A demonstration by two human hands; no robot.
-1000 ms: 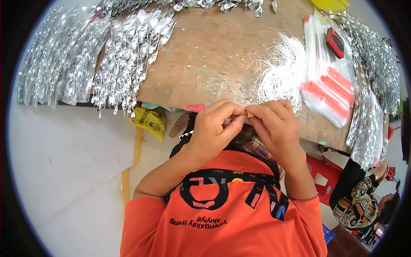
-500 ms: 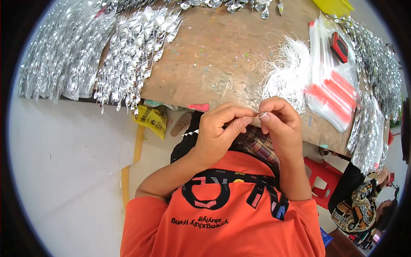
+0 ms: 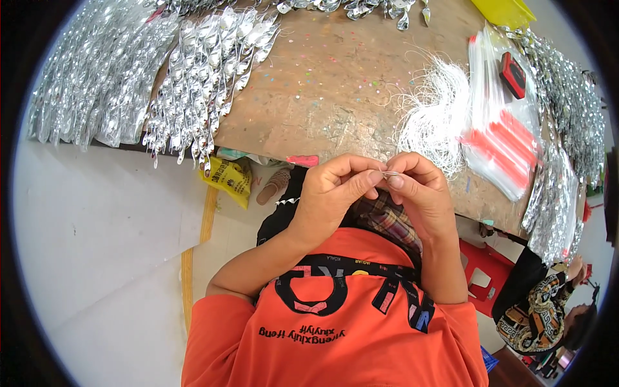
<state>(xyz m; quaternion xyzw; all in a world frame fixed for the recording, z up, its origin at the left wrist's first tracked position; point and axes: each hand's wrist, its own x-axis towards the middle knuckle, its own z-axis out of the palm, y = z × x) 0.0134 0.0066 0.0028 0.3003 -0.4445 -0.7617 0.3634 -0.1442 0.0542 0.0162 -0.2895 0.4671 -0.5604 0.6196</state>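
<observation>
Two hands — left hand [image 3: 333,197], right hand [image 3: 420,193] — pinching silver piece [image 3: 391,174]

Top: you wear an orange short-sleeved shirt [image 3: 335,335] | Print: bold black shapes with small pink and blue patches, black lettering below | Lap: plaid cloth [image 3: 387,219] in red, dark tones | Hands [image 3: 380,193]: bare, forearms uncovered

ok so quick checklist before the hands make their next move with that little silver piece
1. Left hand pinching the silver piece: ok.
2. Right hand pinching it too: ok.
3. Piece held clear above the table edge: ok.
4. Thread already on the piece: cannot tell, too small.
5. White thread bundle close by the right hand: ok.
6. Clear bags beside the bundle: ok.
</observation>
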